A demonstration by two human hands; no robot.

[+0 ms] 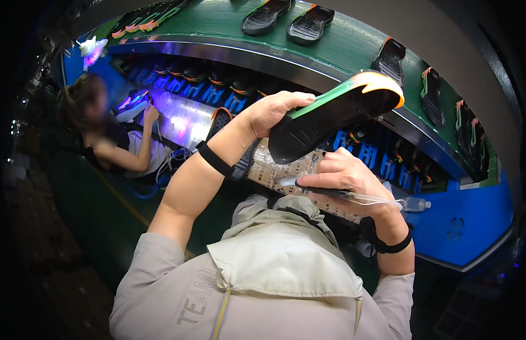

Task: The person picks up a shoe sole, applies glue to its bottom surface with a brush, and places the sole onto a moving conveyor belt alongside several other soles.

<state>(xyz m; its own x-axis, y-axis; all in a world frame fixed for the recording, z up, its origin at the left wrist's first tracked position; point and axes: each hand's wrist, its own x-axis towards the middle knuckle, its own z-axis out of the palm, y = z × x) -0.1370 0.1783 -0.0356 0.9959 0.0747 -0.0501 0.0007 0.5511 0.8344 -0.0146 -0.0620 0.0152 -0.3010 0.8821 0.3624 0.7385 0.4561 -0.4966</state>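
My left hand (pixel 272 113) is closed on the edge of a shoe sole (pixel 325 122), black with a green and orange sidewall. The sole is held up and tilted, its rounded orange end to the upper right. Lower and to the right, my right hand (pixel 348 178) is wrapped round a slim black pen-like tool (pixel 325 191), pointing left. A pale cord runs from it past my wrist. The tool's tip is apart from the sole. Beneath both hands lies a work surface (pixel 274 171) covered with tape-wrapped brown cardboard.
A green conveyor belt (pixel 353 42) carrying several black soles (pixel 311 25) curves ahead. Under it, more soles stand on blue racks (pixel 234 102). A clear bottle (pixel 416 204) is at right. A co-worker (pixel 124 139) sits at left, beside a purple-lit metal surface (pixel 186 116).
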